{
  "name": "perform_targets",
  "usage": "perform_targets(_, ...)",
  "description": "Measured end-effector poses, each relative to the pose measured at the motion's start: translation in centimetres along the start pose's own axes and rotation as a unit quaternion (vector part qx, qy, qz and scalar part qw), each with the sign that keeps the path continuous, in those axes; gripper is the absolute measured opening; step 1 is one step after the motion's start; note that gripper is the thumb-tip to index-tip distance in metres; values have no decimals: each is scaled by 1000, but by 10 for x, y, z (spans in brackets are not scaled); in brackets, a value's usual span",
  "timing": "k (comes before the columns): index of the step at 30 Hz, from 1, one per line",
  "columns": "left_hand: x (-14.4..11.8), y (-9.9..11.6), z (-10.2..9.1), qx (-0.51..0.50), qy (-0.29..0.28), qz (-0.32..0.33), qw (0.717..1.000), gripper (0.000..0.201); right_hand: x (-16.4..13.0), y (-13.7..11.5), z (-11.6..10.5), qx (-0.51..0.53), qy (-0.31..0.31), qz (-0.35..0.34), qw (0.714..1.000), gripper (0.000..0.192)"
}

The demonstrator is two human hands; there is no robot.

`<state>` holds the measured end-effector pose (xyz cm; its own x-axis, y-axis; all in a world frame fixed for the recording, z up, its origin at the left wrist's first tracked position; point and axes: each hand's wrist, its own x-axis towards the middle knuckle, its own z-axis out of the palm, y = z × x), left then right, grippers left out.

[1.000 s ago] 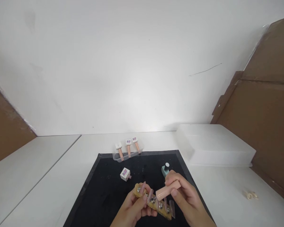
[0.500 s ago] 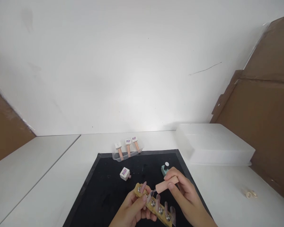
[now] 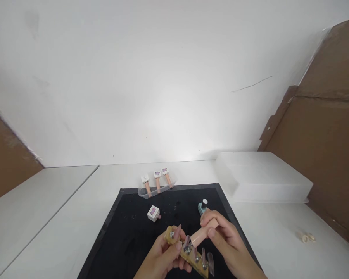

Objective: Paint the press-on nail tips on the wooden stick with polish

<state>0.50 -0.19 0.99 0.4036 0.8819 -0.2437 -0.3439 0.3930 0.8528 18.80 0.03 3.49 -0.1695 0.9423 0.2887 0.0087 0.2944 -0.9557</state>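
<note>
**Over the black mat [image 3: 125, 244]: brush cap lowered to second nail tip**

Compared with half a second ago, the pink cap [image 3: 203, 233] sits lower; its brush, then plainly visible, is now mostly hidden beside the second nail tip [image 3: 186, 242]. The tan holder [image 3: 196, 265] has tilted slightly. White bottle [image 3: 153, 213] unmoved.

Holder position: in my left hand [image 3: 159, 256], gripped with the thumb on top, its near end extending toward my right hand [image 3: 229, 241]. That hand pinches the cap between thumb and fingers, above the holder. Brush contact: cannot tell.
</note>
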Motion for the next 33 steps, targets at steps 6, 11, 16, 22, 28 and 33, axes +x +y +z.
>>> perform_targets(6, 2, -3, -2, 12, -31, 15, 999, 34, 3, 1, -1, -28, 38, 6, 999, 24)
perform_targets(11, 2, -4, -6, 19, -41, 11, 999, 37, 6, 8, -5, -13, 77, 17, 997, 24)
perform_targets(16, 4, -4, -7, 40, -39, 19, 998, 35, 5, 9, -5, 34, 37, 11, 999, 28)
perform_targets(22, 5, -3, -5, 54, -36, 19, 998, 36, 5, -2, -3, 30, -20, 36, 999, 30)
perform_targets(28, 1, -2, -4, 52, -31, 18, 998, 36, 8, 4, -6, 0, 35, 37, 999, 25)
perform_targets(33, 0, 0, -1, 62, -29, 26, 997, 35, 8, 9, -8, 33, 24, 31, 999, 28)
